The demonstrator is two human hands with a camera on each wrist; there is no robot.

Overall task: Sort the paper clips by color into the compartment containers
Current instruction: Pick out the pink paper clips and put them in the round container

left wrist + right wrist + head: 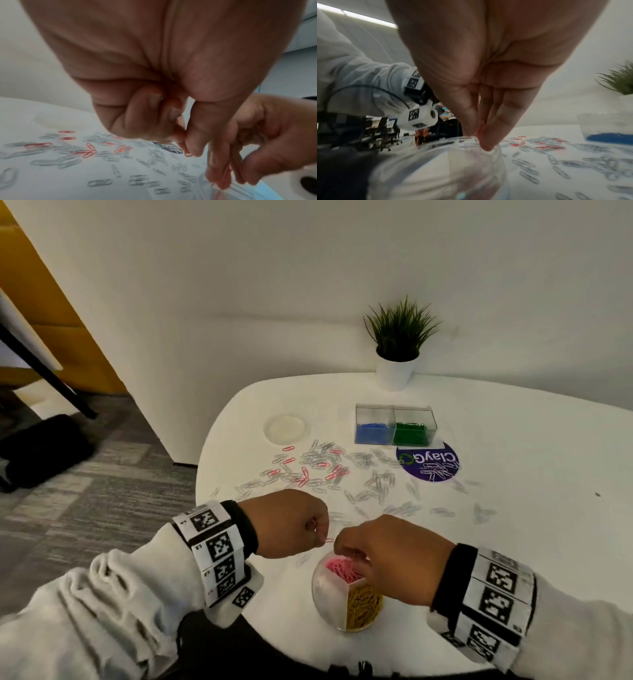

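A round clear compartment container [325, 587] stands near the table's front edge, with pink clips [342, 568] in one section and yellow clips [364, 604] in another. My right hand [352, 559] reaches down into the pink section, its fingers [494, 121] pressed together on pink paper clips just above the rim [450, 140]. Beside it, my left hand [322, 537] is curled and pinches a pink paper clip [328, 540], whose tip also shows in the left wrist view as a pink clip [187, 154]. Loose silver and pink clips [325, 470] lie scattered behind both hands.
A clear box holds blue clips [373, 433] and green clips [412, 433] at the back. A round clear lid [287, 428] lies to its left, a purple sticker [428, 462] in front of it, a potted plant [399, 350] behind. The table's curved edge [202, 474] drops to carpet on the left.
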